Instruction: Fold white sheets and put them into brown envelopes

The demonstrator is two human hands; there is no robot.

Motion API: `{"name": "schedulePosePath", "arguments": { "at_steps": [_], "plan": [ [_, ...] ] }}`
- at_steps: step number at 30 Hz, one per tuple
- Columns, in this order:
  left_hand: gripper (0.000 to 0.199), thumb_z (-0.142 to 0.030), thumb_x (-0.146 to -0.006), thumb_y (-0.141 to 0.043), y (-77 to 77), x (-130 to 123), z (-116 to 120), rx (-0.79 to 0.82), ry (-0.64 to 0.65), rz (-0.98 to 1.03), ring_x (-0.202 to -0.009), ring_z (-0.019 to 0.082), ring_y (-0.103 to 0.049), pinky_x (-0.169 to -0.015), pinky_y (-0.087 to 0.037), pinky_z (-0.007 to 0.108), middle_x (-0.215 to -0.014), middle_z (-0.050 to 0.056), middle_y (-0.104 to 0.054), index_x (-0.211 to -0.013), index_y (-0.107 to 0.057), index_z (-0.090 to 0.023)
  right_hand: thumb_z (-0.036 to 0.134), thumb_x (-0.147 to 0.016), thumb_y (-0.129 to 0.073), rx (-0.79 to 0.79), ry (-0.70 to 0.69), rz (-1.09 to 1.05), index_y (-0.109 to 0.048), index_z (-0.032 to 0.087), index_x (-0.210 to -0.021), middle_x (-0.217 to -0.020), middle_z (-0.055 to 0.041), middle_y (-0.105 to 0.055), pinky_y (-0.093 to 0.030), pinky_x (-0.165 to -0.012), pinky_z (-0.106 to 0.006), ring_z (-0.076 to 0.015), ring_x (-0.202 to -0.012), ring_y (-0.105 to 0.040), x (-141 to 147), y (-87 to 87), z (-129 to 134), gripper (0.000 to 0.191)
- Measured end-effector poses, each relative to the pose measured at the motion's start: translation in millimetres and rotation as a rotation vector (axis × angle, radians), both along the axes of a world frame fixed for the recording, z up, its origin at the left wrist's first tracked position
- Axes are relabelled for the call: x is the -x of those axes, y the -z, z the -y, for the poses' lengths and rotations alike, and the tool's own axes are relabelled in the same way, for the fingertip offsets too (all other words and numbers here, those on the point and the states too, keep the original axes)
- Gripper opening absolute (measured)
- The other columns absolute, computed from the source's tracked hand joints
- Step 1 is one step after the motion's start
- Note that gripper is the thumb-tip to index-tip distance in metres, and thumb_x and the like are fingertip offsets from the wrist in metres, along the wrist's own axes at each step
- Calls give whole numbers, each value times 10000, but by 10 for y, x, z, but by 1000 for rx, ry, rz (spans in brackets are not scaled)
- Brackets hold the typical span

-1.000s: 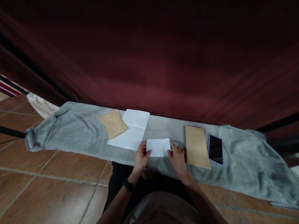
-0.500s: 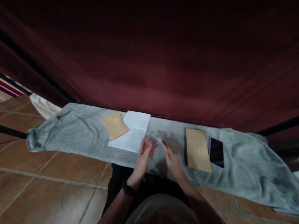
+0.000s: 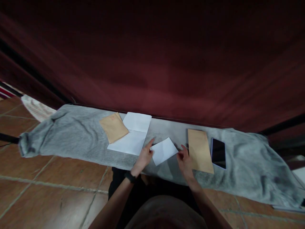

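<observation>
A small folded sheet of white paper is between my two hands, tilted a little over the grey cloth. My left hand, with a dark band at the wrist, has its thumb at the paper's left edge and its index finger stretched along it. At the right corner, the bent fingers of my right hand pinch the paper. Left of my left hand lies a larger creased white sheet, partly under brown envelopes. Another brown envelope lies just right of my right hand.
Grey cloth covers the long narrow surface. A phone with a dark screen lies beyond the right envelope. Dark red fabric hangs along the back edge. Tiled floor shows in front, and dark bars stand at both sides.
The white paper, blurred and seen edge-on before, now shows its flat face. My right hand has moved right and my hands are farther apart. The view has shifted slightly.
</observation>
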State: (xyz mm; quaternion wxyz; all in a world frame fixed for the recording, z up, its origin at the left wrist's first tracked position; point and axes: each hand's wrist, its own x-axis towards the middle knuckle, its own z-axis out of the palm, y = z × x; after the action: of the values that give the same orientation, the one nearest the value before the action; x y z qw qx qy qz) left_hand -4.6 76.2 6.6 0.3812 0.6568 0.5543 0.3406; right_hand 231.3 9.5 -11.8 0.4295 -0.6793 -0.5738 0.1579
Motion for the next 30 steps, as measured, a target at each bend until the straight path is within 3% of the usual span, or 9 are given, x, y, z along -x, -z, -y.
{"name": "schedulePosePath", "arguments": {
  "at_steps": [3,5,8,11,14,21,26,30],
  "plan": [
    [702,-12,-758,-493,-100,52,-182,-70,107,-139,-1011,233,-679,-983,-548,407,-1143,66,-712,-1417,-570,-241,312,-958,-430,19,21,116,-509,147,-1397,-1025,-119,-657,-563,-876,-450,-263,-954,-652,17,-72,53,475],
    [642,-17,-794,-489,-135,-2,-202,-158,111,-241,-1166,261,-633,-1072,-497,438,-1301,97,-654,-1398,-581,-215,333,-984,-417,6,2,145,-508,164,-1421,-1195,-155,-632,-520,-994,-492,-284,-1129,-609,90,-140,27,477],
    [516,-104,-917,-454,-89,-204,-41,-307,29,-412,-1365,301,-494,-1172,-381,491,-1491,151,-516,-1424,-538,-152,343,-1034,-339,-10,-164,108,-498,182,-1457,-1413,-149,-571,-452,-1124,-469,-248,-1315,-532,252,-186,-93,480],
    [543,-188,-974,-406,45,-435,225,-372,149,-578,-1474,300,-370,-1206,-315,512,-1566,171,-436,-1511,-417,-111,336,-1055,-276,46,-357,167,-469,168,-1496,-1514,-127,-519,-399,-1188,-464,-222,-1415,-462,425,-144,-226,510],
    [628,-155,-945,-391,158,-547,400,-397,188,-719,-1519,286,-293,-1232,-255,516,-1591,188,-395,-1564,-315,-83,328,-1050,-303,75,-459,308,-409,162,-1539,-1576,-114,-446,-315,-1238,-504,-229,-1481,-377,533,-77,-288,527],
    [618,-191,-971,-362,192,-466,428,-417,136,-702,-1513,268,-312,-1224,-291,485,-1591,164,-403,-1578,-293,-102,300,-1021,-398,63,-419,453,-328,166,-1577,-1611,-142,-374,-311,-1211,-569,-279,-1499,-342,440,-12,-253,576],
    [652,-391,-997,-461,178,-369,510,-391,69,-635,-1501,322,-327,-1207,-318,513,-1580,210,-397,-1553,-337,-76,306,-1023,-411,38,-315,503,-327,125,-1569,-1616,-171,-355,-315,-1198,-553,-290,-1505,-321,289,37,-221,581],
    [690,-418,-988,-499,165,-243,615,-392,46,-619,-1499,338,-324,-1207,-324,519,-1579,223,-390,-1558,-330,-67,323,-1028,-411,32,-224,522,-382,67,-1531,-1589,-204,-394,-314,-1195,-518,-302,-1492,-335,204,53,-181,565]
  ]
}}
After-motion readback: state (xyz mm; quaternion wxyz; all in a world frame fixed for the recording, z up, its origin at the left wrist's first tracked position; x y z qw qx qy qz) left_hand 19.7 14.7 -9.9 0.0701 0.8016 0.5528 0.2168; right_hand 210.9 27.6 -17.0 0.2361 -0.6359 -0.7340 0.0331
